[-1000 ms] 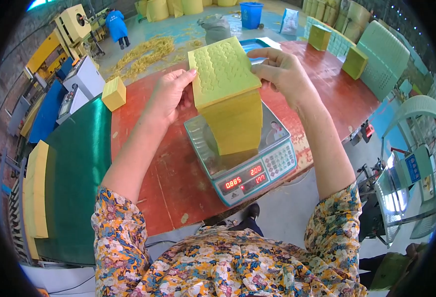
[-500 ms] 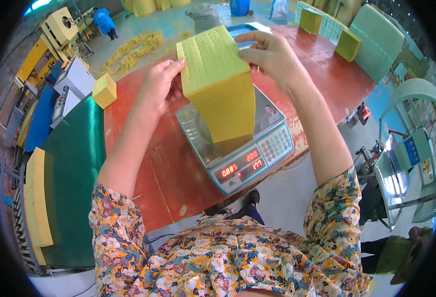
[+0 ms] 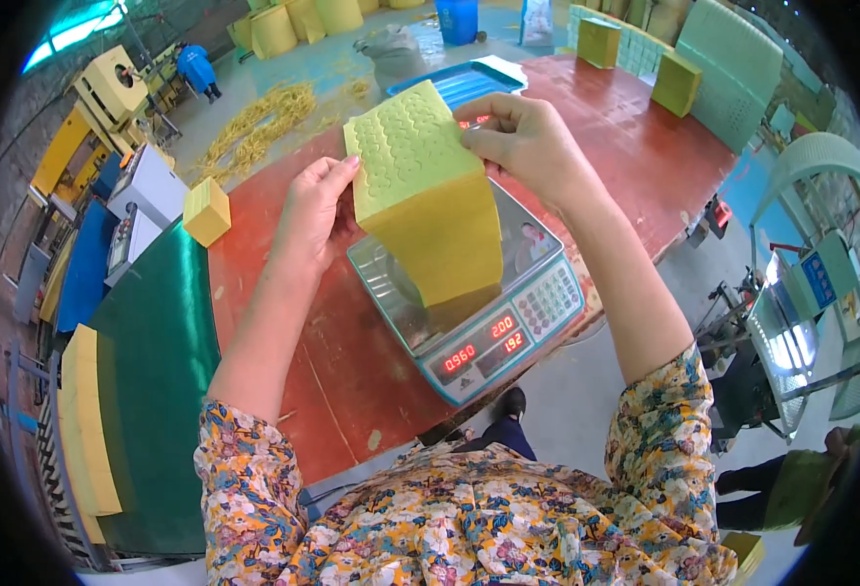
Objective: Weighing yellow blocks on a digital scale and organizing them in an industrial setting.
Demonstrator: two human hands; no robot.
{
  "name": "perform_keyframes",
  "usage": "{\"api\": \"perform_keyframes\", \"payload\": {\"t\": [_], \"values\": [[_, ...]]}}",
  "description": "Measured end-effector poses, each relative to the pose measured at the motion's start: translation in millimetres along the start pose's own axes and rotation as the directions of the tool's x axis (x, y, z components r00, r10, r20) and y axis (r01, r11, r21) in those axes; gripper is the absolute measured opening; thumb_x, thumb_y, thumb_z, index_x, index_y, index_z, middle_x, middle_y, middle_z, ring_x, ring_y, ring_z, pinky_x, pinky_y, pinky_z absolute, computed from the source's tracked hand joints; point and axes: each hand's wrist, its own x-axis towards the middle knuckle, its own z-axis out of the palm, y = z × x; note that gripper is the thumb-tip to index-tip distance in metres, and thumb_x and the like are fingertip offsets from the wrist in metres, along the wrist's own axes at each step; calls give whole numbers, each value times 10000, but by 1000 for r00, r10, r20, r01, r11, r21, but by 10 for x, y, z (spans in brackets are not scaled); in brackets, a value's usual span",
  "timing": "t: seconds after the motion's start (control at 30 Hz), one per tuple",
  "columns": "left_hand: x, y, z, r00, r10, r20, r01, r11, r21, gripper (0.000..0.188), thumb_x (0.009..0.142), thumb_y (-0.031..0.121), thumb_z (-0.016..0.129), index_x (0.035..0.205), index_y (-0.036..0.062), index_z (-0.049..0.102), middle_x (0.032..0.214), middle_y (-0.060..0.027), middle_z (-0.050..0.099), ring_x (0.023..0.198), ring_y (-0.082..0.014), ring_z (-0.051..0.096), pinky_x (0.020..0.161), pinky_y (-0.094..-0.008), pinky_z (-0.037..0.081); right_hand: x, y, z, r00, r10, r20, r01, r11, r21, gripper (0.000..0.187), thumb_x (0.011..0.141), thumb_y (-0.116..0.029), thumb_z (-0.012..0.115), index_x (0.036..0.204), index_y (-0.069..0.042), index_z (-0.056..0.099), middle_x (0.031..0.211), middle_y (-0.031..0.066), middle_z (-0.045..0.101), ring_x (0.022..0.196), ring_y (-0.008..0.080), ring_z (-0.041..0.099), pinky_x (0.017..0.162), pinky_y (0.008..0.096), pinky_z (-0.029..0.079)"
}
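A tall yellow block (image 3: 440, 230) stands on the metal pan of a digital scale (image 3: 508, 337) with red lit digits and a keypad. Rows of wavy cut marks cover the block's top, and it looks like stacked sheets. My left hand (image 3: 315, 205) is closed at the top's left edge, thumb on the rim and fingers partly hidden behind the side. At the top's far right edge, my right hand (image 3: 528, 146) pinches the rim between thumb and bent forefinger.
The scale sits near the edge of a red table (image 3: 293, 342). A smaller yellow block (image 3: 206, 212) lies at the left, by a green surface (image 3: 157, 391). Two more yellow blocks (image 3: 676, 84) and a blue tray (image 3: 459, 83) are at the far side. A person in blue (image 3: 196, 68) is in the background.
The red digits on the scale have changed. Both hands remain at the block's top edges, the left slightly lower on its side. The whole view has shifted a little.
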Motion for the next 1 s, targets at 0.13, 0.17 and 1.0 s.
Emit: {"api": "perform_keyframes", "payload": {"t": [0.13, 0.17, 1.0], "values": [[-15, 9, 80, 999, 34, -9, -34, 997, -68, 184, 961, 266, 601, 859, 118, 563, 695, 13, 608, 500, -78, 544, 414, -239, 434, 10, 40, -22, 999, -45, 7, 45, 998, -42, 265, 823, -83, 660, 1052, 47, 686, 742, 58, 642, 600, 103, 601, 563, 249, 501], [-38, 10, 88, 999, 24, -22, -26, 997, -77, 188, 971, 281, 580, 886, 112, 581, 724, 1, 633, 516, -85, 565, 420, -244, 446, 2, 41, -27, 999, -38, -3, 38, 998, -42, 265, 823, -83, 660, 1052, 47, 686, 742, 58, 642, 600, 103, 601, 563, 249, 501], [-443, -246, -356, 991, 116, 70, -99, 974, -205, 286, 1002, 334, 516, 842, 104, 570, 622, -22, 486, 515, -118, 401, 469, -249, 279, -1401, 226, -101, 933, 104, -345, 5, 954, 301, 172, 946, -59, 549, 1003, -2, 702, 687, 3, 604, 577, 59, 528, 529, 202, 400]]}}
